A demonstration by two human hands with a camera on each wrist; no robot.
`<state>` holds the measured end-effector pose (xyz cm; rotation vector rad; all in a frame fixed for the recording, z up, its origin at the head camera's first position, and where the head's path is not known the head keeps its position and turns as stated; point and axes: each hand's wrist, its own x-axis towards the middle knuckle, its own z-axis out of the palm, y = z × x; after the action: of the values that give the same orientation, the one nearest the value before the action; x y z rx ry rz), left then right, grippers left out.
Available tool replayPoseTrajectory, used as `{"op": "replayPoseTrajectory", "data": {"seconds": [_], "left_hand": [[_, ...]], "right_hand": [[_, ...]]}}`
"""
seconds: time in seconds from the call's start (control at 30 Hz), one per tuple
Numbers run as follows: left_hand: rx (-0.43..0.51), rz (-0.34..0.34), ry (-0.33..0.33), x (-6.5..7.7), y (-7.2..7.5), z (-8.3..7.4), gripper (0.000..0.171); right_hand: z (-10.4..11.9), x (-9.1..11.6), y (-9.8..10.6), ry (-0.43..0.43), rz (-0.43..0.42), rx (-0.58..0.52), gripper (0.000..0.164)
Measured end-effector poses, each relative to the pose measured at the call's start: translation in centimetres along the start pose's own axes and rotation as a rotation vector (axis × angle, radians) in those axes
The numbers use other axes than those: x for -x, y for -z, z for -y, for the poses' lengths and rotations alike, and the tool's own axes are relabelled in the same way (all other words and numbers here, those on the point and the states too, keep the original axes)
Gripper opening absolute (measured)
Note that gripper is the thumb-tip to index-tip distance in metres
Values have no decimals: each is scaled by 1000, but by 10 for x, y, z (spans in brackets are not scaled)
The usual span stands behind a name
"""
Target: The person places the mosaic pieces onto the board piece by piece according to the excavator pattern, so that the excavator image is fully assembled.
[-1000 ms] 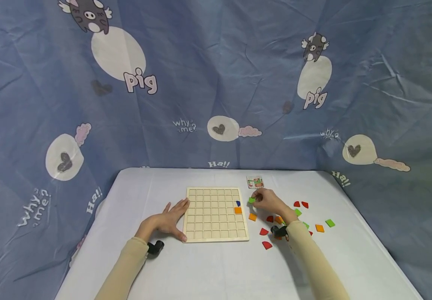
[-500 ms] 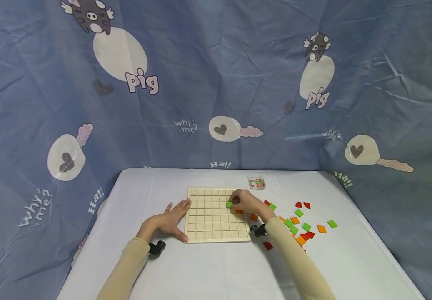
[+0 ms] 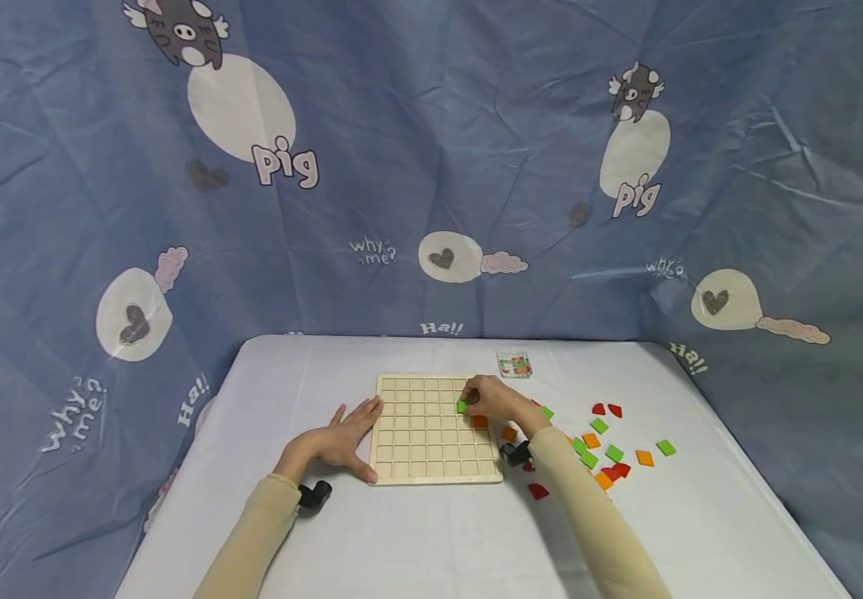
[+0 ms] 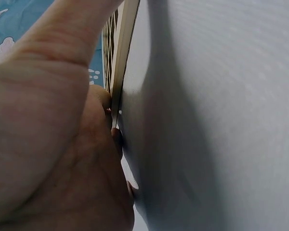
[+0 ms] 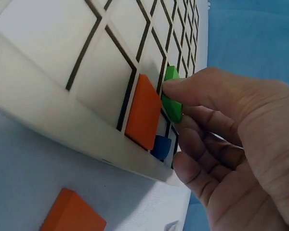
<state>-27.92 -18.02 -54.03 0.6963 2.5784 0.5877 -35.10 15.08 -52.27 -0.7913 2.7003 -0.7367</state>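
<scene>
A pale wooden grid board (image 3: 419,449) lies on the white table. My left hand (image 3: 337,441) rests at its left edge, fingers spread and straight, thumb by the near left corner; in the left wrist view the palm (image 4: 53,144) is beside the board's side. My right hand (image 3: 494,399) is over the board's right part and pinches a green square tile (image 5: 171,103) between thumb and fingers, low over a cell. Beside that tile, an orange square tile (image 5: 144,113) and a small blue piece (image 5: 161,147) sit in cells near the board's right edge.
Several loose green, orange and red pieces lie right of the board, among them an orange tile (image 3: 644,458), a green tile (image 3: 666,448) and a red piece (image 3: 538,492). A printed card (image 3: 514,365) lies beyond the board. A blue patterned cloth (image 3: 431,166) hangs behind the table.
My right hand has carried the green tile leftward from beside the board to over its right-hand cells, then shifted only slightly. My left hand has stayed at the board's left edge.
</scene>
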Motion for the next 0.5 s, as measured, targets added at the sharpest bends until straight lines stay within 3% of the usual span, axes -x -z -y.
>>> {"op": "replayPoseTrajectory", "data": {"seconds": [0.5], "left_hand": [[-1, 3, 7, -1, -2, 1, 138]], "right_hand": [[1, 2, -1, 27, 4, 11, 13]]}}
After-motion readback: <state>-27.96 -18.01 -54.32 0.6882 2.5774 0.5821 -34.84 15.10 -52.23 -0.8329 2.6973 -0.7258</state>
